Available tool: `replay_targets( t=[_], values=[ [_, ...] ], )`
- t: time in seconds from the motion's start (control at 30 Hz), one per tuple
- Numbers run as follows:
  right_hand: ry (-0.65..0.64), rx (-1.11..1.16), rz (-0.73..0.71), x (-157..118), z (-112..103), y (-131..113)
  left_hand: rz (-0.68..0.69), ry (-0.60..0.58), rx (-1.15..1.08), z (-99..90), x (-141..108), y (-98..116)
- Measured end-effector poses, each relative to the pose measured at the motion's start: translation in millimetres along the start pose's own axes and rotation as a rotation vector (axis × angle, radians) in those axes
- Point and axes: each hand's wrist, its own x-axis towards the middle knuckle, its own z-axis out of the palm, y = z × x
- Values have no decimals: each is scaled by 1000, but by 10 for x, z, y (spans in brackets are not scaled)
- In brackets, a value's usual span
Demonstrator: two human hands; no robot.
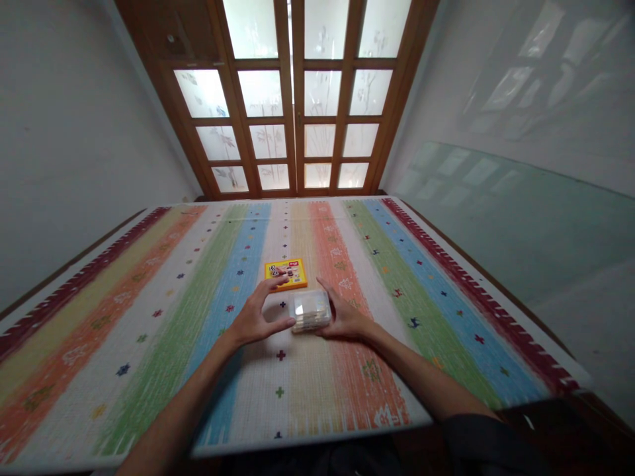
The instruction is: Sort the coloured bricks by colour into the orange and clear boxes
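A small clear plastic box [311,309] sits low over the striped cloth in front of me. Layered pale sticks, perhaps cotton swabs, show through its walls. My right hand [346,316] is wrapped round the box's right side, its upper digit reaching past the far corner. To the left, my left hand [258,312] has its fingers spread, with the thumb tip at the box's lower left edge; whether it touches cannot be made out. Just beyond the box lies a flat yellow printed package [288,274], partly behind the left fingertips.
The table wears a striped, multicoloured cloth [198,330] with small printed figures. Wooden doors with frosted panes [268,99] stand at its far end. A pale wall [74,119] rises on the left, and a glass panel [496,211] leans along the right wall.
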Motion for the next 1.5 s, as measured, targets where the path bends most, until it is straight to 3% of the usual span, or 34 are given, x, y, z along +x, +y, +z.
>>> replay_targets(
  t=[0.33, 1.17, 1.3, 1.5],
  values=[
    [10, -8, -17, 4, 25, 96, 88, -16, 17, 144, 68, 42],
    [0, -37, 28, -5, -9, 58, 30, -38, -26, 107, 50, 37],
    [5, -3, 28, -7, -10, 12, -12, -11, -36, 81, 42, -91],
    [33, 46, 25, 2, 35, 13, -203, 253, 79, 123, -2, -583]
  ],
)
